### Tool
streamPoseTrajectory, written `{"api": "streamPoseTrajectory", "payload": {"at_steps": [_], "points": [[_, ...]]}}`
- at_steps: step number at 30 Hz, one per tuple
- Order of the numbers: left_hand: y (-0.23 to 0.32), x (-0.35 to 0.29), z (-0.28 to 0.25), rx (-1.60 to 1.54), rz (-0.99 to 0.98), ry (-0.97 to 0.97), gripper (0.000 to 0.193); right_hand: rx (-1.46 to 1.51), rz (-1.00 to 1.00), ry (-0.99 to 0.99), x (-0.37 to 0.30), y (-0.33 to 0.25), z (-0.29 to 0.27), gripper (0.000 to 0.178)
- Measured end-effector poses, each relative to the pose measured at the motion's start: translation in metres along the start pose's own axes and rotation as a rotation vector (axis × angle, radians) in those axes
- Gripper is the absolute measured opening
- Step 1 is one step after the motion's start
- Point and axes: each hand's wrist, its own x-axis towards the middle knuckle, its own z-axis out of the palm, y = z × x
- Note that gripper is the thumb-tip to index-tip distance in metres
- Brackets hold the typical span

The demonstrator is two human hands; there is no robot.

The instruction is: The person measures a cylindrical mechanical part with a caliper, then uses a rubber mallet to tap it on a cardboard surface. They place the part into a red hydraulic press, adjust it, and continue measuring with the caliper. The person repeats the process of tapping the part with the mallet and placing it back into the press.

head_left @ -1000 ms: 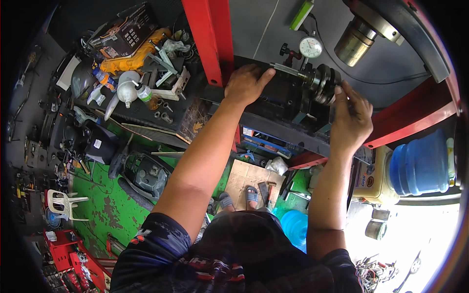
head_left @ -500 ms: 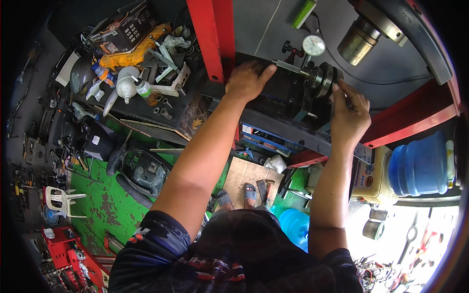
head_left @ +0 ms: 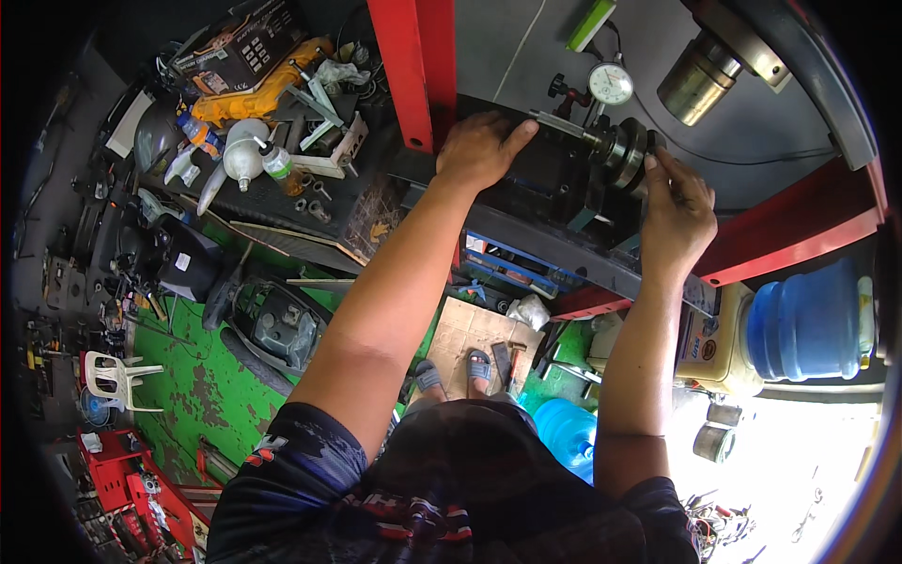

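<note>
A metal crankshaft with round webs lies across a black metal stand, its thin shaft pointing left. A round white-faced dial gauge stands just behind it. My left hand is closed over the stand's left part, its thumb stretched toward the shaft's tip; the other fingertips are hidden on the far side. At the crankshaft's right end, my right hand pinches the rim of the webs between thumb and fingers.
Red press posts flank the stand, with a steel ram hanging at upper right. Bottles, tools and a box crowd the bench at left. Blue water jugs stand at right. A hammer lies near my feet on cardboard.
The view has shifted slightly, moving the whole scene a little. Both hands keep their places on the stand and crankshaft; the right fingers have shifted slightly at the rim.
</note>
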Motion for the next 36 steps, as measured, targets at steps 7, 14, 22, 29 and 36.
{"api": "streamPoseTrajectory", "payload": {"at_steps": [7, 14, 22, 29, 36], "points": [[0.000, 0.000, -0.002, -0.004, -0.007, -0.020, 0.085, 0.045, 0.027, 0.040, 0.000, -0.013, -0.011, 0.017], [-0.002, 0.000, -0.002, 0.009, -0.026, -0.037, 0.087, 0.045, -0.014, 0.102, 0.008, -0.023, -0.014, 0.018], [0.003, -0.001, -0.005, 0.012, -0.020, -0.042, 0.085, 0.008, 0.038, -0.017, -0.001, 0.002, 0.001, 0.018], [-0.003, 0.001, 0.002, 0.015, 0.000, 0.012, 0.085, 0.053, 0.039, 0.039, 0.004, -0.015, -0.010, 0.019], [0.002, 0.000, -0.003, 0.007, -0.019, -0.020, 0.085, 0.058, 0.042, 0.094, 0.009, -0.027, -0.018, 0.020]]}}
